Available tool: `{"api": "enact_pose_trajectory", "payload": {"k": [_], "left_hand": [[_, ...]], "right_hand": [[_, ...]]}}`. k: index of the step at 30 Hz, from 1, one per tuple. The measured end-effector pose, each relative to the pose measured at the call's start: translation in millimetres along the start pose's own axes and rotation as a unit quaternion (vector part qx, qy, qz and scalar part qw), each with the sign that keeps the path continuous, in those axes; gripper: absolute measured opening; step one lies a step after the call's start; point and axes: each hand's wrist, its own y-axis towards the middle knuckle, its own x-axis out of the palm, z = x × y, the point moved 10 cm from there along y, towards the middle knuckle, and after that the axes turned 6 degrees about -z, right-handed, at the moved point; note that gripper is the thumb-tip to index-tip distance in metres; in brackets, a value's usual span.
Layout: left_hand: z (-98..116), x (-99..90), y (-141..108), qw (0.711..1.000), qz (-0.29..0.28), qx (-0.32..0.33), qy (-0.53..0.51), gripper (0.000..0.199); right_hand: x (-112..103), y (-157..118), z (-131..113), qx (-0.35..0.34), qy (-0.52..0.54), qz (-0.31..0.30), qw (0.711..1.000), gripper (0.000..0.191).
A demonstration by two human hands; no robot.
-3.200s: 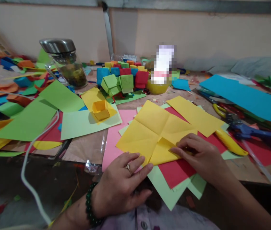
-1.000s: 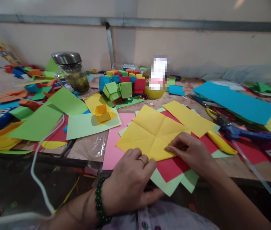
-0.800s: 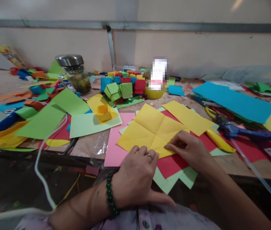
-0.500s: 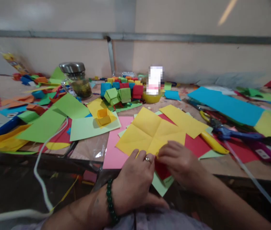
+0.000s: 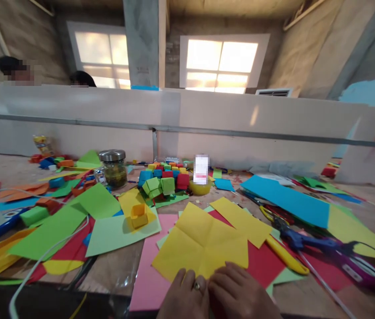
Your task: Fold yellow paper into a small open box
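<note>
A square of yellow paper (image 5: 203,235) with crossing creases lies over other sheets at the front of the table. My left hand (image 5: 185,297), with a ring on one finger, is closed on the paper's near edge. Right beside it, my right hand (image 5: 238,292) has its fingers bent over the same edge, pinching the paper. The thumbs and the paper's nearest corner are hidden by the hands. Under it are a pink sheet (image 5: 144,274) and a red sheet (image 5: 263,261). A small folded yellow paper box (image 5: 139,216) sits on a pale green sheet (image 5: 104,235) to the left.
Folded paper cubes (image 5: 167,185) are piled at the back, near a lidded glass jar (image 5: 114,170) and a phone (image 5: 201,169) standing upright. At right lie a yellow cutter (image 5: 287,254), blue-handled pliers (image 5: 296,239) and blue paper (image 5: 287,199). A white cable (image 5: 46,252) crosses the left side.
My view has tilted up, so windows and two people's heads beyond the partition now show. Both hands appear lower in view, still on the near edge of the yellow paper.
</note>
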Motion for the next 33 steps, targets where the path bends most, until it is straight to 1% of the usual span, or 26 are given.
{"api": "enact_pose_trajectory", "payload": {"k": [3,5,7,10,12,15,18,20,21,22,25,26,29,33], "left_hand": [[0,-2.6,1,1.000,-0.006,-0.003,0.006,0.014],[-1,-4.1,1,1.000,-0.002,-0.005,0.010,0.017],[-1,-5.6,0,1.000,0.002,-0.002,0.011,0.019],[-2,-9.1,-1,1.000,0.000,0.001,0.009,0.021],[-4,-12.5,-1,1.000,-0.004,0.001,0.008,0.023],[-7,-19.7,0,1.000,0.000,0.004,0.006,0.025],[-8,-27.6,1,1.000,0.004,0.003,0.006,0.024],[-9,-31.3,2,1.000,-0.002,-0.006,0.006,0.025],[-10,-32.6,2,1.000,-0.005,-0.010,0.005,0.025],[-10,-33.2,2,1.000,-0.006,-0.012,0.005,0.026],[-8,-28.8,-1,1.000,-0.002,-0.011,0.009,0.026],[-7,-27.0,-4,1.000,0.007,-0.009,0.014,0.024],[-8,-24.6,-17,0.998,0.051,-0.014,0.031,0.016],[-20,-29.3,-39,0.995,0.082,-0.033,0.041,0.016]], "right_hand": [[0,-3,2,0.009,-0.013,0.010,1.000,0.027],[2,-4,0,0.001,-0.027,0.012,1.000,0.030],[3,-6,-1,-0.006,-0.032,0.001,0.999,0.031],[4,-7,1,0.001,-0.024,-0.019,1.000,0.029],[2,-9,4,0.007,-0.012,-0.017,1.000,0.028],[0,-12,8,0.014,0.005,0.010,1.000,0.028],[-7,-22,14,0.006,0.007,0.066,0.998,0.031],[-15,-34,25,0.017,-0.001,0.106,0.994,0.034],[-17,-40,31,0.027,-0.004,0.110,0.994,0.035],[-18,-46,38,0.036,-0.007,0.099,0.994,0.035],[-14,-61,54,0.046,-0.002,0.028,0.999,0.035],[-13,-65,58,0.050,0.002,0.011,0.999,0.035],[-13,-71,63,0.061,0.021,0.004,0.998,0.035],[-14,-69,63,0.076,0.053,0.022,0.995,0.035]]}}
